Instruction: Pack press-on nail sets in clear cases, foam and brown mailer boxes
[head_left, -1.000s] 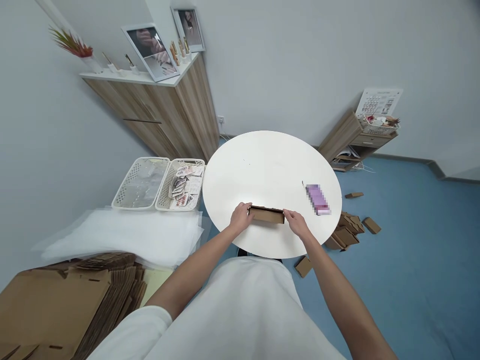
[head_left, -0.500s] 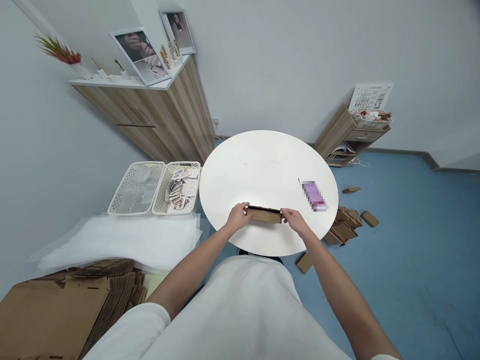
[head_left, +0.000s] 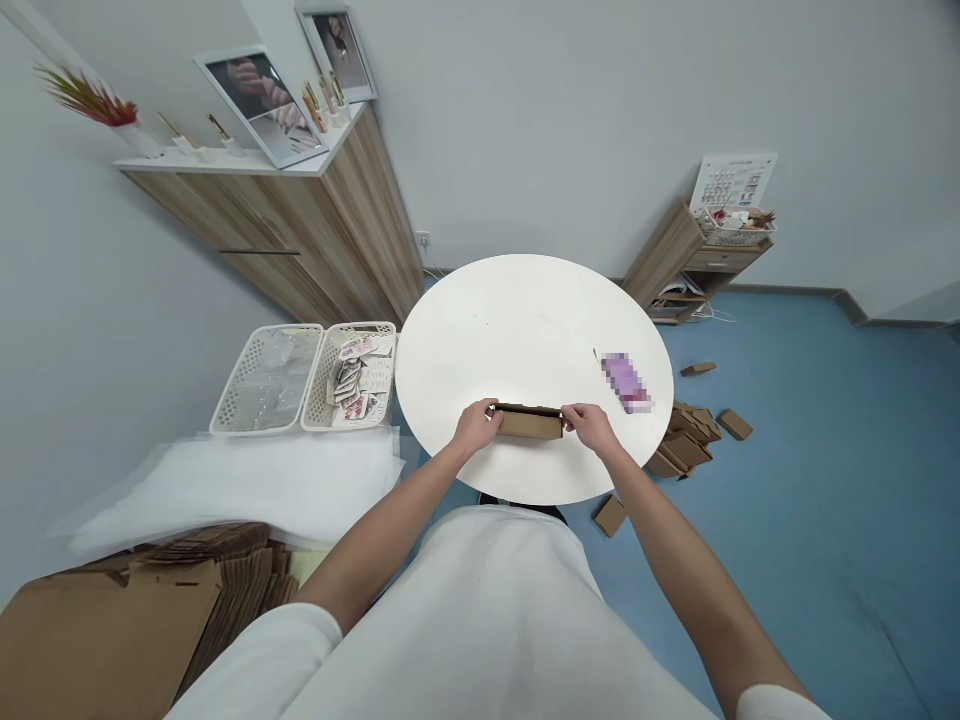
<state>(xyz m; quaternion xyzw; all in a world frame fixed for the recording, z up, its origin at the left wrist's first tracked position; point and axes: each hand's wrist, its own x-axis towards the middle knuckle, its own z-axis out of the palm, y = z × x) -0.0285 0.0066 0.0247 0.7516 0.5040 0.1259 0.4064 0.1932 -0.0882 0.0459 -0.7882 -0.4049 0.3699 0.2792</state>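
A small brown cardboard box (head_left: pixel 529 426) sits near the front edge of the round white table (head_left: pixel 517 320). Its long front wall faces me, and a dark gap runs along its top. My left hand (head_left: pixel 477 426) grips the left end, thumb and fingers closed at the corner. At the opposite end, my right hand (head_left: pixel 591 426) pinches the upper right corner. The inside of the box is mostly hidden. Right of the hands lies a blurred purple object (head_left: pixel 627 382) on the tabletop.
Left of the table are a basket of clear plastic (head_left: pixel 217 425) and a basket of printed cards (head_left: pixel 309 422). White sheets (head_left: pixel 247 485) and stacked flat cardboard (head_left: pixel 112 630) lie nearer me. Folded boxes (head_left: pixel 686 440) are on the floor at right. A wooden cabinet (head_left: pixel 330 230) stands behind.
The view has shifted slightly. Both hands still hold the box at its two ends; the right fingers have closed in more at its upper corner.
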